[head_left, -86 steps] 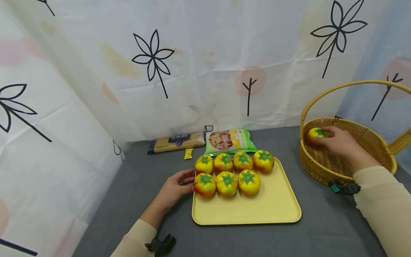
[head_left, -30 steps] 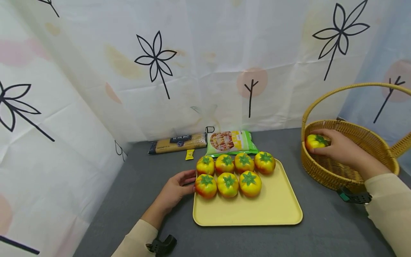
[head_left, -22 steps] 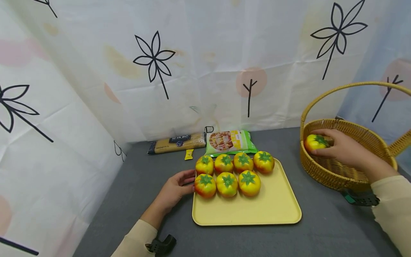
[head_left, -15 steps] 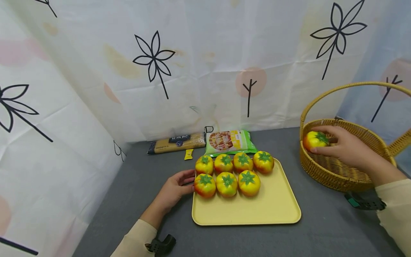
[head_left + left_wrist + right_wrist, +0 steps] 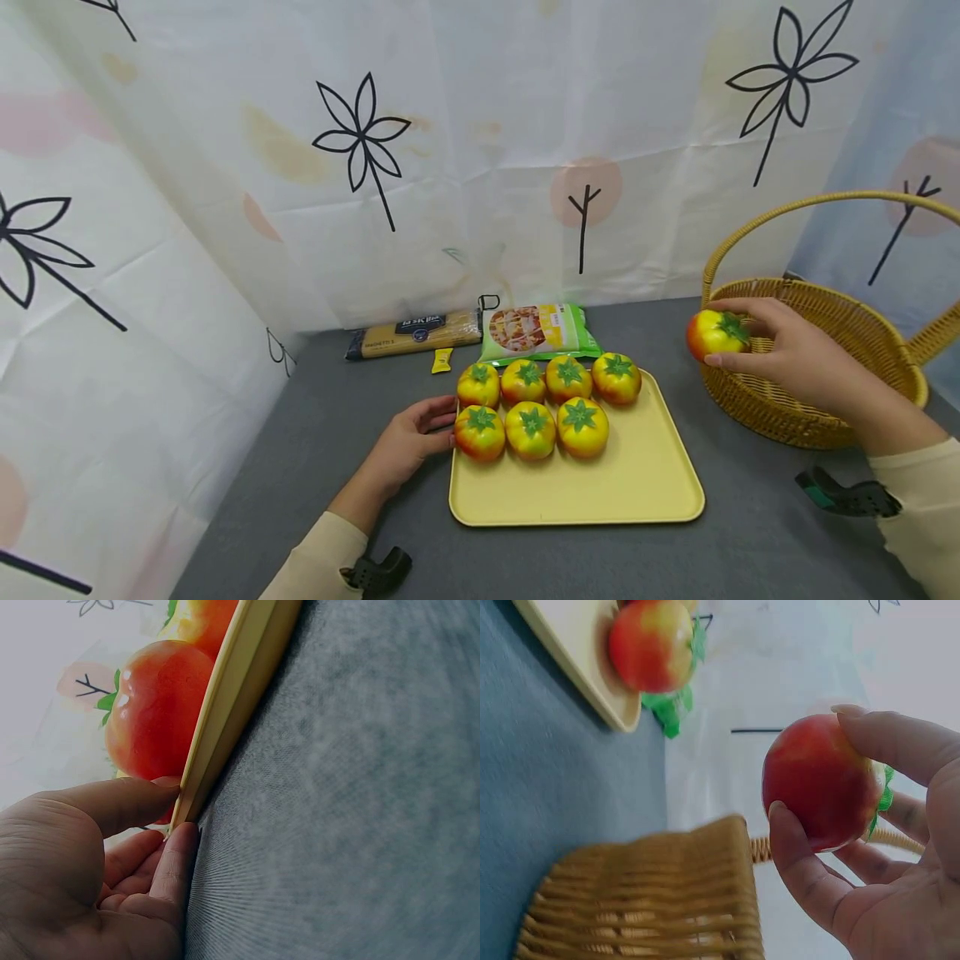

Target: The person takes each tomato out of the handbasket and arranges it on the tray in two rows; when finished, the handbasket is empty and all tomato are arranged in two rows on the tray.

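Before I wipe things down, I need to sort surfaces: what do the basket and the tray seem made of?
The basket looks like woven rattan or wicker, tan and matte, with visible strands. The tray looks like smooth pale-yellow plastic, evenly coloured with a rounded rim.

spaghetti pack (image 5: 414,332), green snack bag (image 5: 537,330), small yellow sachet (image 5: 441,359) by patterned curtain (image 5: 480,150).
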A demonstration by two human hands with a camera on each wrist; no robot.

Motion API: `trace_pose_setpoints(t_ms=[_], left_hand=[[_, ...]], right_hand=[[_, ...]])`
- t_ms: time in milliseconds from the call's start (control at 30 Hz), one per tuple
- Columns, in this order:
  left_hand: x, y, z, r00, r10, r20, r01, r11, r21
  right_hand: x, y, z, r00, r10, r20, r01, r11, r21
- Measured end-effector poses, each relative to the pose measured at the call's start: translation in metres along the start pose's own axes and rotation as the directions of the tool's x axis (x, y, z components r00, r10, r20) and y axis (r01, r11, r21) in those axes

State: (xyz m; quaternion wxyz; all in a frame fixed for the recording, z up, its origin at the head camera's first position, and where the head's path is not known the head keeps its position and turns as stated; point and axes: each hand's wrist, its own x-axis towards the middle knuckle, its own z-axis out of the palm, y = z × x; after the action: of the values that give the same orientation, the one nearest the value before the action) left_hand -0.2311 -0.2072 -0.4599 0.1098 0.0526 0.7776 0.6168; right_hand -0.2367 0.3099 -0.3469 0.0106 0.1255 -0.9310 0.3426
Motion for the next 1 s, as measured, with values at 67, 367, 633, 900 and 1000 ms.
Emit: trace_pose_setpoints(t_ms=[67, 367, 633, 900, 1000], left_hand=[[0.000, 0.000, 0.000, 1.000, 0.003, 0.002, -0.003, 1.000, 0.000], [-0.001, -0.001, 0.000, 1.000, 0.017, -0.001, -0.017, 1.000, 0.003], [-0.001, -0.001, 0.001, 1.000, 0.017, 0.006, -0.017, 1.000, 0.001], [-0.002, 0.000, 0.000, 1.000, 0.015, 0.006, -0.015, 1.000, 0.005], [-0.002, 0.000, 0.000, 1.000, 0.013, 0.008, -0.013, 1.000, 0.005]], right_hand=[[-0.002, -0.001, 0.005, 1.000, -0.019, 0.007, 0.019, 1.000, 0.014], [-0.007, -0.003, 0.030, 0.989, -0.149, 0.027, 0.147, 0.987, 0.065], [-0.011, -0.004, 0.050, 0.974, -0.218, 0.051, 0.212, 0.971, 0.109], [-0.012, -0.007, 0.066, 0.964, -0.236, 0.118, 0.212, 0.959, 0.190], [-0.013, -0.009, 0.071, 0.962, -0.233, 0.140, 0.199, 0.954, 0.224]])
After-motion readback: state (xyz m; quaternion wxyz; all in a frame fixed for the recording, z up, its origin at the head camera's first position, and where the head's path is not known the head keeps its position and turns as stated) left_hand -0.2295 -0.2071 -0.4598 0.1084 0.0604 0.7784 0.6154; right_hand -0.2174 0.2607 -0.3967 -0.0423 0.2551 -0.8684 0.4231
